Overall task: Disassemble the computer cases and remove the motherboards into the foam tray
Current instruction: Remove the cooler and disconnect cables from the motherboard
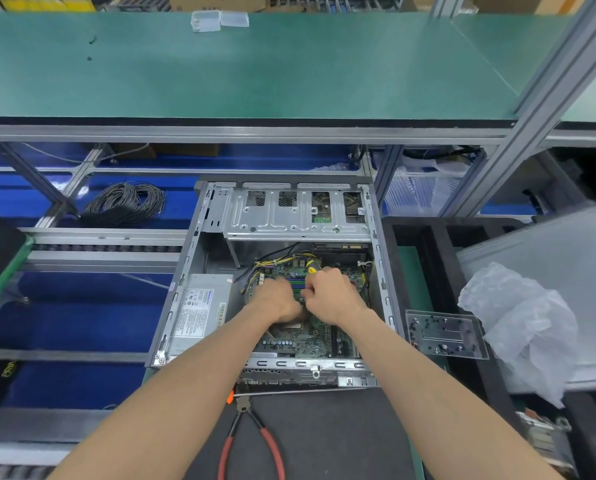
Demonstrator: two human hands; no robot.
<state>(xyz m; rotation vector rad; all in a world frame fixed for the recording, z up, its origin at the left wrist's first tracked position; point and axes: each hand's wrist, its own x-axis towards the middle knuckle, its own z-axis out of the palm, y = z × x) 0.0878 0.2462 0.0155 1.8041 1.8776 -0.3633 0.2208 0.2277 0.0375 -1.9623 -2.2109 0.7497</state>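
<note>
pliers [251, 434] are lying just before the computer case [199, 258]; inside it, right hand [331, 294] fingers are gripping a screwdriver [312, 266] over the motherboard [307, 341], left hand [276, 297] fingers curling beside, grasp unclear.

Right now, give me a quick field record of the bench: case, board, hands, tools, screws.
case: computer case lies open on the bench, side panel off
board: motherboard still inside the case
right hand: right hand grips a yellow-handled screwdriver over the board
left hand: left hand rests on the board beside it; its fingers are hidden
pliers: red-handled pliers lie on the black mat in front of the case
screws: clear tray right of the case holds loose screws
power supply: power supply sits in the case's left side
</note>
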